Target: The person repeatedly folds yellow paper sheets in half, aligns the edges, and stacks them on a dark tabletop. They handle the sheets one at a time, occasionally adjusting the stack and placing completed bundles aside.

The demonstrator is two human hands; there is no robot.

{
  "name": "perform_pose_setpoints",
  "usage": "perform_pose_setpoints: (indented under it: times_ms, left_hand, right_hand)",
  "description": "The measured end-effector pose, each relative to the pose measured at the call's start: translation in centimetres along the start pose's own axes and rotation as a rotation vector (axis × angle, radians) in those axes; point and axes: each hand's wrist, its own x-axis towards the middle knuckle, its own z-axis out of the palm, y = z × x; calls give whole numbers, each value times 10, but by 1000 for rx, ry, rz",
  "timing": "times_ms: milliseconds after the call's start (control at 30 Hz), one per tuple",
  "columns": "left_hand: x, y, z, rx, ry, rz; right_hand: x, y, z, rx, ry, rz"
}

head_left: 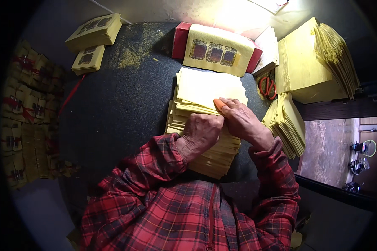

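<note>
A thick fanned stack of yellow paper sheets [211,85] lies on the dark table in front of me. My left hand [201,131] is closed like a fist at the near edge of the upper sheets, its fingertips hidden. Beside it, my right hand [244,121] pinches the same edge. An orange finger cot [219,104] covers its thumb, which presses on the top sheet. Both hands almost touch. More layers of paper [211,161] spread out beneath my wrists toward me.
Behind the stack, a printed yellow sheet [215,52] drapes over a red block [181,41]. Red-handled scissors [267,87] lie to the right, near large yellow paper piles [303,67] and a smaller bundle [285,125]. Printed stacks [94,33] sit far left; tied bundles [29,104] line the left side.
</note>
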Motion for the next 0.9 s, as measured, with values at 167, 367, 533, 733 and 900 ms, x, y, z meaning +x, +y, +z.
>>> perform_pose_setpoints:
  times_ms: [167,367,533,733,900]
  left_hand:
    - [-43,18,-52,-238,-68,57]
    - [-107,6,-70,-506,-469,35]
    - [-119,0,-61,-543,-550,-79]
    - [-109,-3,-49,-570,-429,-91]
    - [-82,-12,-32,-574,-367,-113]
  right_hand:
    - [33,3,-50,371,-406,61]
    - [85,35,-10,142,-216,252]
    - [90,45,21,-20,-43,169]
    - [85,21,10,-13,-110,224]
    - [68,-11,-3,-10,-122,265]
